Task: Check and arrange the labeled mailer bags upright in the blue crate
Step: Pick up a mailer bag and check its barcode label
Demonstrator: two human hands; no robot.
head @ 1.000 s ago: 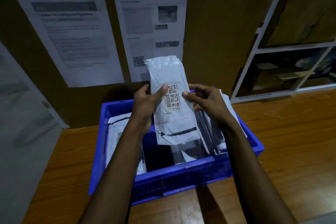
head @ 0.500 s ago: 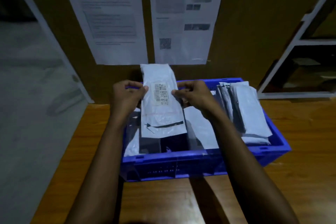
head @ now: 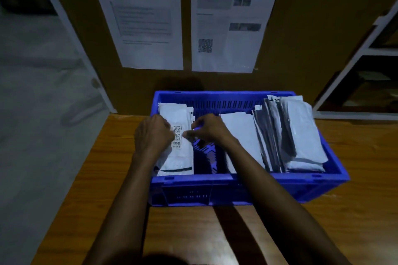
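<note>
Two hands are on one mailer bag (head: 182, 157), above the wooden counter (head: 237, 232) at 6 o'clock that carries the blue crate (head: 215, 180). The left hand (head: 154, 135) has its fingers curled over the bag's 9 o'clock edge, and the right hand (head: 210, 130) pinches the 3 o'clock edge beside the barcode label (head: 177, 136). The bag stands on edge at the crate's 9 o'clock end, against other white bags (head: 172, 108) there. Past a bare gap sit a lone bag (head: 239, 135) and a thick leaning stack (head: 297, 135) at the 3 o'clock end. Two posters (head: 226, 17) hang at 12 o'clock. My worry is that nothing props this bag on the gap side, so if I let go now I'd expect it to flop toward 3 o'clock or slide flat. Half a second ago it was held above the rim, label toward me; now it is down inside the crate.
</note>
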